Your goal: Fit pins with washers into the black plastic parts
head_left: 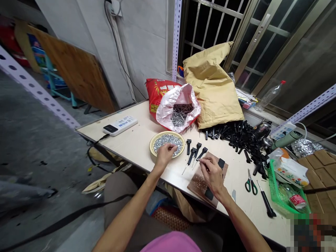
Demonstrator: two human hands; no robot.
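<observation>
Head view, right hand point(213, 174) pinching rod point(195, 159), red bag point(155, 92) lettering illegible

Before me is a pale table point(132, 141), which stands near a light grey wall point(147, 42). On this wall I see a socket point(115, 7) with a dark cable point(117, 47) hanging down. To my right side is a window point(273, 52) with metal bars point(223, 9), and behind its glass it is dark. Perforated metal posts point(176, 38) rise around the table. At my left, a brown board point(70, 66) is tilted beside a blue stool point(52, 82). The grey floor point(23, 115) has dark specks and looks dimmer than the table, which is brightly lit.
</observation>
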